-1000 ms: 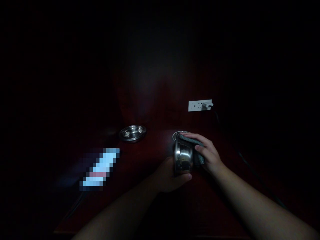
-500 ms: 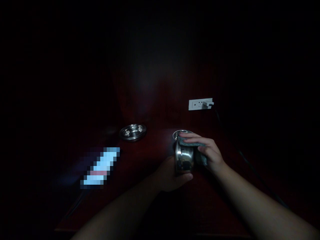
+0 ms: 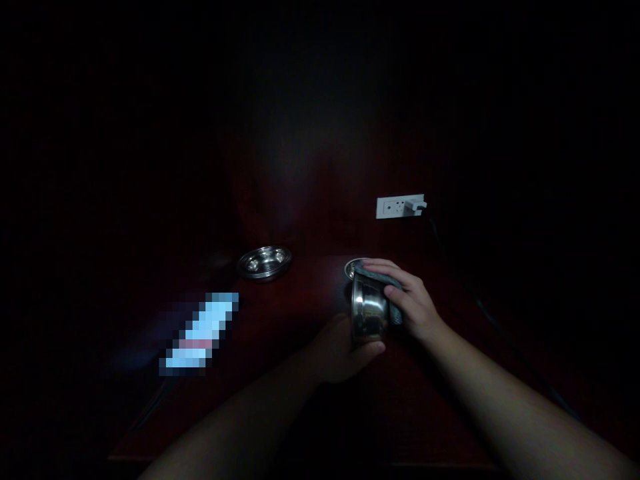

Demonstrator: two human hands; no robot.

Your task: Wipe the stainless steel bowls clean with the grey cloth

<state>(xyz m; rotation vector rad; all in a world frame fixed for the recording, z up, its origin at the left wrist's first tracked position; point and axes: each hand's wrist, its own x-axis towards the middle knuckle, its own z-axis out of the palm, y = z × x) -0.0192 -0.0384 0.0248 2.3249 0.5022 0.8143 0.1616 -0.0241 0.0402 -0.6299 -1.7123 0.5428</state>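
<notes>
A shiny metal bowl (image 3: 369, 310) is tipped on its side above the table, its rim turned to the left. My left hand (image 3: 340, 350) grips it from below and the left, thumb along the lower side and fingers hidden by the bowl's rim. A grey-green cloth (image 3: 395, 313) lies under the fingers of my right hand (image 3: 413, 300), which presses it against the bowl's upper and right outside. Just behind the held bowl, another round metal dish (image 3: 350, 269) shows only part of its rim.
Shallow metal dishes (image 3: 265, 263), seemingly stacked, stand at the back left of the dark red table (image 3: 280, 307). A lit, pixelated screen (image 3: 200, 333) is nearer on the left. A white wall socket (image 3: 393, 207) holds a plug, with a dark cable (image 3: 493, 320) running down the right side.
My right hand and the cloth have shifted over the bowl's outside, the cloth now lying closer around it and the thumb resting on its side. My left hand stays nearly still.
</notes>
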